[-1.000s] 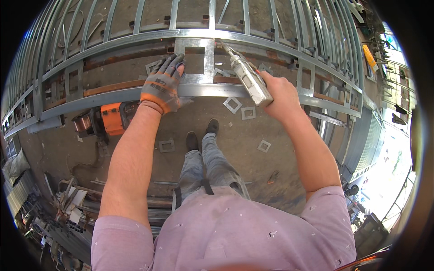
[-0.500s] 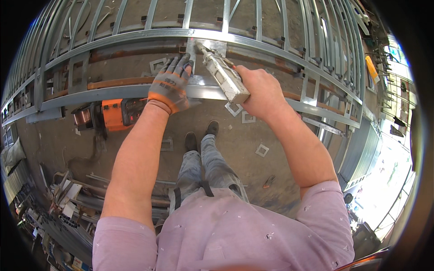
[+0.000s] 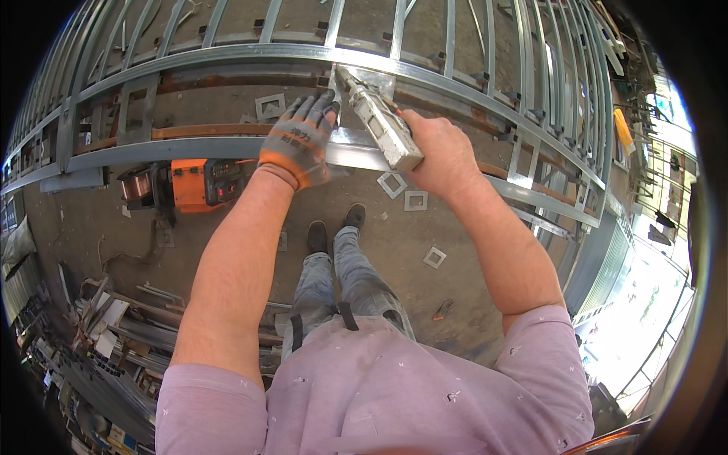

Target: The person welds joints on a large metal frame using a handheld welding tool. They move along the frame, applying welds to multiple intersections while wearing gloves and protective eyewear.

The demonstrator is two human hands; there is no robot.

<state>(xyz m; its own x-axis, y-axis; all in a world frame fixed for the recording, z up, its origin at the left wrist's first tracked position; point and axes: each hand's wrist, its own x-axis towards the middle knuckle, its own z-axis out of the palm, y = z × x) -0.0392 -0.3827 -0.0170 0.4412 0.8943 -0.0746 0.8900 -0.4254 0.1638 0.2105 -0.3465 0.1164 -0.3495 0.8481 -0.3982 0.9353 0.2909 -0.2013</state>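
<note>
My right hand (image 3: 444, 152), bare, is closed around a boxy, worn white welding gun (image 3: 383, 130). The gun's narrow nozzle points away from me, its tip close to the joint where a short upright bar (image 3: 336, 114) meets the long silver rail (image 3: 250, 54). My left hand (image 3: 299, 140) wears a grey and orange work glove. Its fingers lie stretched out beside that upright, over the nearer rail (image 3: 205, 149) of the metal frame. Whether the fingertips touch the bar I cannot tell. A flat shiny plate (image 3: 377, 82) sits just right of the nozzle.
An orange machine with a small panel (image 3: 193, 186) stands on the floor at left, a copper-coloured wire spool (image 3: 138, 187) beside it. Square metal frames (image 3: 415, 200) and a dark glove (image 3: 443, 309) lie on the floor. Metal scraps (image 3: 114, 318) are piled lower left.
The metal frame sits slightly further right in the picture. My left hand has shifted a little right with it. The gun's tip stays near the same joint, and my right hand keeps its grip.
</note>
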